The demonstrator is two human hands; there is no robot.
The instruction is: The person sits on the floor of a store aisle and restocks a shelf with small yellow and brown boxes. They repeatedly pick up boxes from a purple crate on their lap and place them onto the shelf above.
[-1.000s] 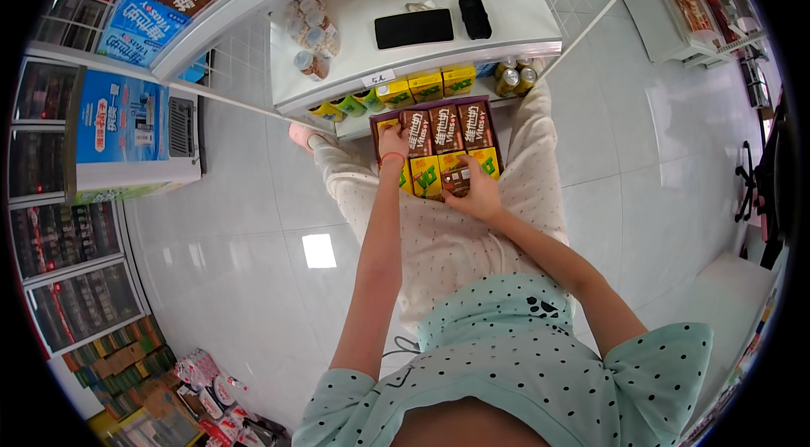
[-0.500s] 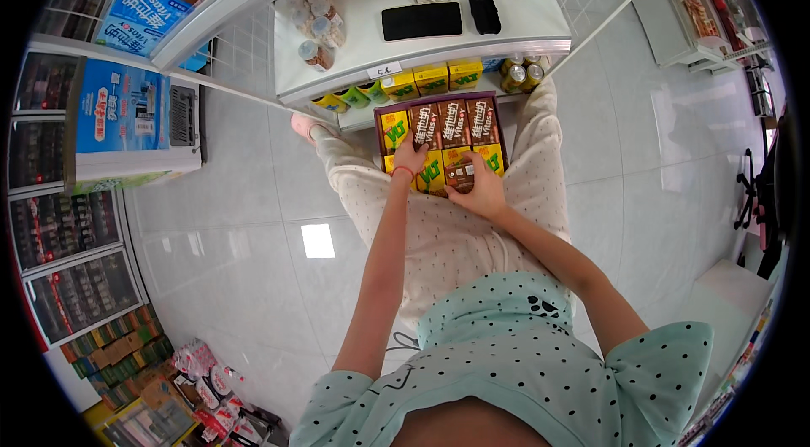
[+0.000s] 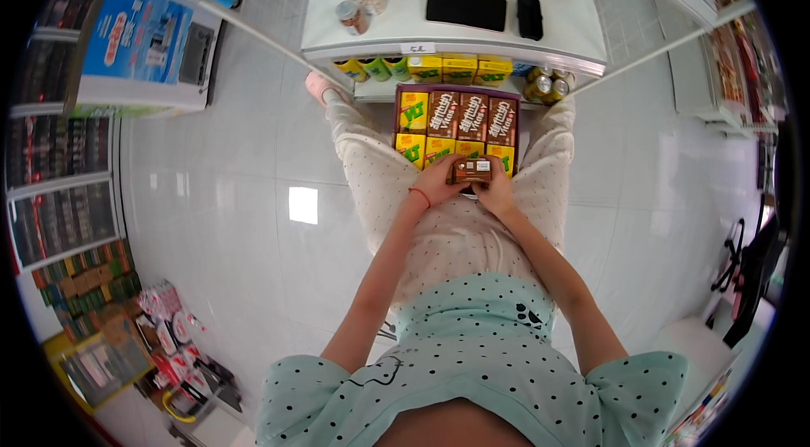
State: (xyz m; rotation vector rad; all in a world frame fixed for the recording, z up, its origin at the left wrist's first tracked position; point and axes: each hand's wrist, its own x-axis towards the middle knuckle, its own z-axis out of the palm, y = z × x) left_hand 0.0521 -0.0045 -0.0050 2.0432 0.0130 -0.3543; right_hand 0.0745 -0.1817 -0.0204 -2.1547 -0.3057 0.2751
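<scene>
Both of my hands hold a small brown drink carton point(image 3: 471, 170) just above the near side of a purple-rimmed box point(image 3: 460, 88). My left hand point(image 3: 435, 182) grips its left end, and my right hand point(image 3: 497, 191) closes around its right end from below. Inside the box, brown drink cartons point(image 3: 472, 116) fill most of the far row, with a yellow drink carton point(image 3: 413, 111) at that row's left end. More yellow cartons point(image 3: 410, 150) make up the near row, partly hidden by my hands and the held carton. The box sits between my knees.
In front stands a white shelf unit point(image 3: 384, 38); a black phone-like slab point(image 3: 466, 10), a small black case point(image 3: 530, 17) and lidded jars point(image 3: 353, 17) rest on top. Yellow cartons point(image 3: 443, 70) and cans point(image 3: 540, 89) fill its lower level. A blue-fronted box point(image 3: 139, 34) is at left.
My left hand has left the brown cartons in the box and joined my right hand on the held carton. The carton has come slightly nearer my body. The view has shifted a little.
</scene>
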